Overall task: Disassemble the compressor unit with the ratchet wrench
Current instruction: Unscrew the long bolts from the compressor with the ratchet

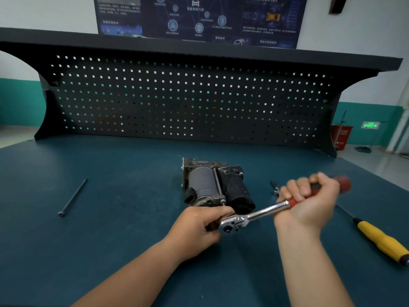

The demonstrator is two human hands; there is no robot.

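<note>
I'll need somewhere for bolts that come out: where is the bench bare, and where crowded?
Bare mat lies between the long bolt and the compressor unit, and behind the unit up to the pegboard. Crowded: right of the unit, where the right hand, ratchet wrench, a small metal part and the yellow screwdriver cluster.

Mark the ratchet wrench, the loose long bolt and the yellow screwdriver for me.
ratchet wrench (264, 211): head view, chrome shaft.
long bolt (74, 197): head view, mid-shank.
yellow screwdriver (380, 240): head view, yellow handle.

Between the compressor unit (212, 185) and the long bolt (73, 197) my bench top (124, 218) gives free passage, but at right the yellow screwdriver (380, 239) lies across.
</note>
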